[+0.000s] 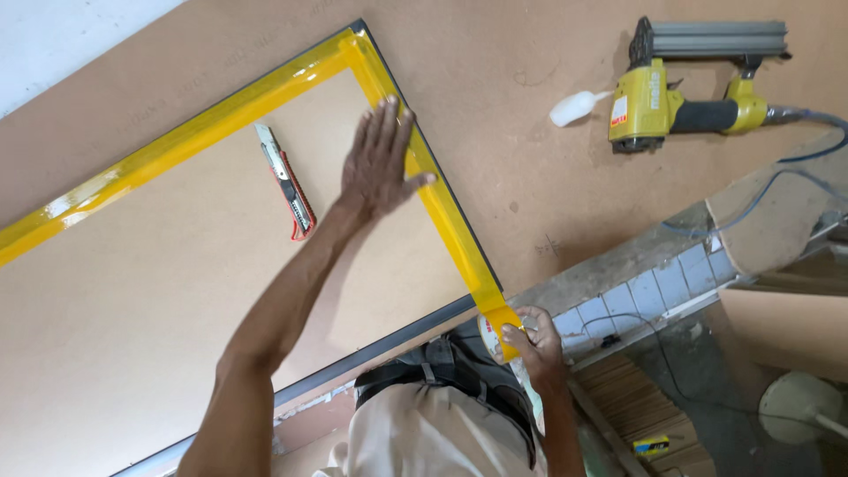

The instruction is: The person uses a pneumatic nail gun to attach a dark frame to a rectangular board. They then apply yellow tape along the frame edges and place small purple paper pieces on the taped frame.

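- On the backing board of the frame (221, 291), along the frame's right-hand edge, a strip of yellow tape (446, 221) runs from the far corner down to the near corner, partly stuck to the dark rim.
- The left hand (380, 163) lies flat and wide open on the board just inside that edge, fingers spread, thumb pressing on the tape.
- The right hand (534, 340) is closed around the tape roll (499, 336) at the near corner of the frame, where the strip leaves the roll and looks pulled taut.
- A second run of yellow tape already covers the frame's far edge, meeting the first at the corner.
- A red utility knife (287, 181) lies on the board inside the frame, near the left hand but not touching it.
- Well outside the frame, on the brown table, a yellow pneumatic nailer (685, 97) sits with its hose (795, 163) trailing off, a small white bottle (574, 106) just beside it.
- By my judgement the tape is light, thin and limp, and will likely wrinkle or stick to itself if slack; it is best held by the stiff roll, with a flat palm smoothing the laid part.
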Demonstrator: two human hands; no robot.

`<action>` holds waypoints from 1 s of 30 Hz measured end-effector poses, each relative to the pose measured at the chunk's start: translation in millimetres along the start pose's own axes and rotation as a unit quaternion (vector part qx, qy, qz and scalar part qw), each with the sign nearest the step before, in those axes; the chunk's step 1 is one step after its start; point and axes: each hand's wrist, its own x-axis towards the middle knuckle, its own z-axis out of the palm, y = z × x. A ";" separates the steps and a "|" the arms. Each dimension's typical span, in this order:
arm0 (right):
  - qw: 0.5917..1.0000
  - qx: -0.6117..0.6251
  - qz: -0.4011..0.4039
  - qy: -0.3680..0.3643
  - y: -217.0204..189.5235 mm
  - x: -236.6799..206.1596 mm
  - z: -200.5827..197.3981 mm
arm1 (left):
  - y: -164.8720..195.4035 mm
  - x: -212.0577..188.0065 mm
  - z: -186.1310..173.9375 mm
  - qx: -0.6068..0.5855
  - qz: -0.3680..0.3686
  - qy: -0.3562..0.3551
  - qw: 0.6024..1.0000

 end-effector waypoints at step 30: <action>0.996 -0.058 0.063 -0.005 -16.1 20.6 21.4 | -98.1 -114.7 1.1 -0.095 -0.134 0.246 0.955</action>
